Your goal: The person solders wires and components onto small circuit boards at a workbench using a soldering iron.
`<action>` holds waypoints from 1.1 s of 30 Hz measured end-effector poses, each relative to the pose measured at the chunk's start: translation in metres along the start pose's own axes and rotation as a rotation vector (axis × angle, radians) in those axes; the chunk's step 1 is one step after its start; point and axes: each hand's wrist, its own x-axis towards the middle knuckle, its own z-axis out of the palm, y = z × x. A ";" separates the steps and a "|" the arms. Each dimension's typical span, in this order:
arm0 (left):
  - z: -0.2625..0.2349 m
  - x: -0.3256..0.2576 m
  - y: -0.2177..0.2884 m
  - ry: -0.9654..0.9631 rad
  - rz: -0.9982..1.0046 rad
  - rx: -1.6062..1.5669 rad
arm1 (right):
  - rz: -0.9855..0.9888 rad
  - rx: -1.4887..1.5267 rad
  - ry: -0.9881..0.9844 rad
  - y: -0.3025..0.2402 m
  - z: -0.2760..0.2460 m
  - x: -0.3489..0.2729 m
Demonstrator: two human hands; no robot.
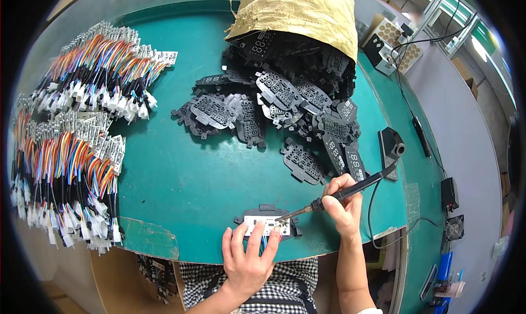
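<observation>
The right hand (344,207) grips a black-handled soldering iron (350,191), its tip touching a small white circuit board in a black plastic frame (267,222). The left hand (247,259), fingers spread, presses on that board at the near table edge. Beyond both hands lies a heap of black plastic display frames (285,103).

Tan woven sack (298,13) at far centre of the counter (181,171), lying open toward the near side, black plastic frames (285,100) spilling out. Tan cardboard tray (397,40) with round holes, far right. No labels, signs or screens readable.
</observation>
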 end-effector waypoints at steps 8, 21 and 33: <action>-0.002 0.001 0.001 -0.017 -0.001 -0.026 | -0.083 -0.035 0.000 0.004 -0.005 -0.002; -0.001 0.000 0.000 -0.008 0.002 -0.016 | -0.111 0.028 -0.008 0.001 0.001 -0.002; -0.001 -0.001 0.000 -0.015 -0.003 -0.029 | -0.185 0.035 0.003 0.000 0.000 0.000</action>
